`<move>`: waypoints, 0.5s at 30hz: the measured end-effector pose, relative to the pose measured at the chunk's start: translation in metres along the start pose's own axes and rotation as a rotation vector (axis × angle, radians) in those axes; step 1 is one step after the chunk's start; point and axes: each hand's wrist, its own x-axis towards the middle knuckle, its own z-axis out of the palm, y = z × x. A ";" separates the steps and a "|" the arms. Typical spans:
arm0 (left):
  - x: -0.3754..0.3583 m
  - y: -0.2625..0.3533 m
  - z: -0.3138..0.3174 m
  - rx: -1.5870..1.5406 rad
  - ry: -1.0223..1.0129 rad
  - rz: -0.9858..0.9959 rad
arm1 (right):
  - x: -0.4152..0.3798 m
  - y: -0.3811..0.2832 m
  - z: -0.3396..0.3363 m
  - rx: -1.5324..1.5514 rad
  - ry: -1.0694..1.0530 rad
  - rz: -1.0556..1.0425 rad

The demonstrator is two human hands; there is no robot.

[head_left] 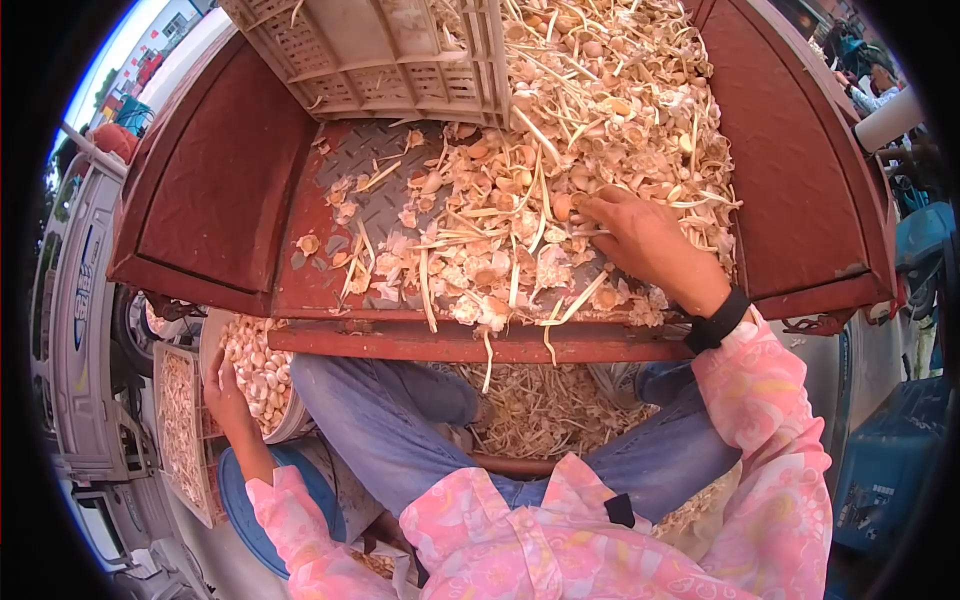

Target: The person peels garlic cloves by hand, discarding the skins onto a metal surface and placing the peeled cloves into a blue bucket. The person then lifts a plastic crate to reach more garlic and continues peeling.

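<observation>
My right hand (pixel 655 245) reaches palm down over a heap of garlic skins, stalks and cloves (pixel 610 110) in a red metal truck bed (pixel 500 340). Its fingers stretch out to the heap, with the fingertips beside a brownish round piece (pixel 562 207), perhaps a garlic clove. Nothing held shows in this hand, though its underside is hidden. Down at the left, my left hand (pixel 232 405) is at the rim of a white bucket (pixel 292 420) filled with peeled-looking garlic cloves (pixel 262 365). Its fingers are extended, and I see nothing in them.
A beige plastic crate (pixel 385 60) stands tilted on the bed's back left. Beside the bucket are another crate (pixel 182 430) with garlic bits and a blue lid or tub (pixel 262 520). Stalks and skins (pixel 550 410) cover the ground between my legs. A grey vehicle (pixel 85 330) stands left.
</observation>
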 end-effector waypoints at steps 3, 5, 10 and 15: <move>-0.044 0.117 0.067 -0.325 -0.254 0.167 | -0.003 -0.002 -0.003 -0.062 -0.026 0.004; -0.078 0.185 0.124 -0.408 -0.532 0.328 | 0.000 -0.004 -0.005 -0.066 -0.010 -0.007; -0.133 0.243 0.268 0.044 -0.678 0.880 | 0.009 0.000 -0.006 -0.022 -0.063 -0.077; -0.162 0.245 0.308 0.483 -0.712 0.862 | -0.003 0.012 0.000 0.028 -0.068 -0.112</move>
